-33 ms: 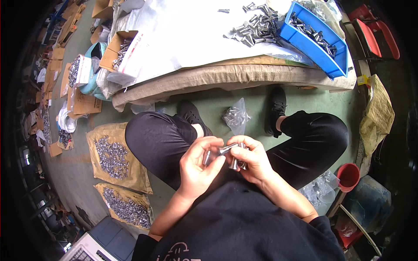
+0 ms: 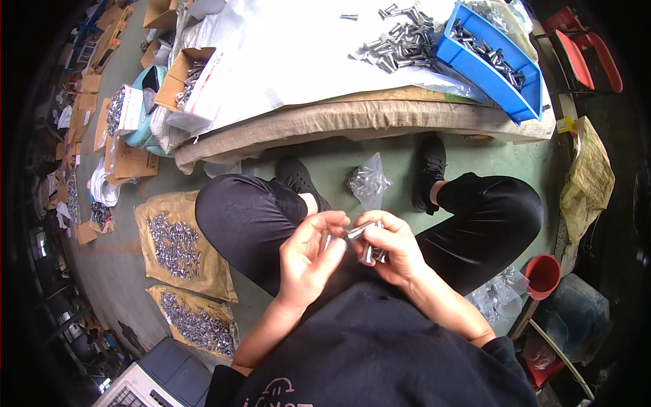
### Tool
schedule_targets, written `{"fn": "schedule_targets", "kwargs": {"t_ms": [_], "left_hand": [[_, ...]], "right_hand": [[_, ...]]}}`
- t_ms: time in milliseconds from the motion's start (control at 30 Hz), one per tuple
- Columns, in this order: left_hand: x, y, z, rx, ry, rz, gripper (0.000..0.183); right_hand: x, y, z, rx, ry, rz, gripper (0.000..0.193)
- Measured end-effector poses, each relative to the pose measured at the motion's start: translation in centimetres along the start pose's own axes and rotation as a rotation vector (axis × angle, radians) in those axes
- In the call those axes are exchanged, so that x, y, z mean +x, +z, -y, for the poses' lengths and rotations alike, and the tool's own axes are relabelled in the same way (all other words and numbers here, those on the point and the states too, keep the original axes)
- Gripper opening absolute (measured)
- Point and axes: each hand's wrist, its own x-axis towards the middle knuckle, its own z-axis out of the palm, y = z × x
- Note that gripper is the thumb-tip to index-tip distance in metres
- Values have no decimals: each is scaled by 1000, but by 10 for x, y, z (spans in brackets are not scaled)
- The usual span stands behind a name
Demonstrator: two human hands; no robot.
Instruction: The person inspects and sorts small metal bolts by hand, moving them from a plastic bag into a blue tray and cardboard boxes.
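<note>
Two grips (image 2: 305, 264) (image 2: 399, 254), two shoes (image 2: 428, 171) (image 2: 294, 176), one blue tray (image 2: 476, 78).

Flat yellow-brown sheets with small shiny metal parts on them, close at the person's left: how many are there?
2: one upper yellow-brown sheet beside the black-trousered left leg, and one lower yellow-brown sheet just below it in the picture. Others may be hidden underneath.

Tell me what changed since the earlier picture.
Little: the metal piece between the left hand and right hand has shifted slightly rightward, as have the lower pieces in the right hand's grip. No new hold or release shows. The blue bin and the bag of parts on the floor stayed put.
</note>
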Motion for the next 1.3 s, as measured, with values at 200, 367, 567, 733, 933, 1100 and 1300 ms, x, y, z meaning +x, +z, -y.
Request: {"fn": "schedule_targets", "kwargs": {"t_ms": [200,367,567,733,933,1100,1300], "left_hand": [[5,-10,4,-459,-111,-80,28],[5,-7,8,-372,-8,-100,27],[7,0,12,-321,83,-174,28],[5,3,15,-222,203,-192,26],[2,3,15,-99,237,-150,23],[1,2,18,-57,303,-143,20],[3,6,13,-96,234,-131,26]], "right_hand": [[7,-13,1,281,75,220,19],[3,-4,3,-107,178,122,19],[-1,11,0,-328,166,61,23],[-2,15,-3,-370,131,49,26],[-2,13,-4,-340,-82,-59,22],[-3,15,-1,-307,-1,-52,23],[-4,15,-1,-354,-11,-62,20]]}}
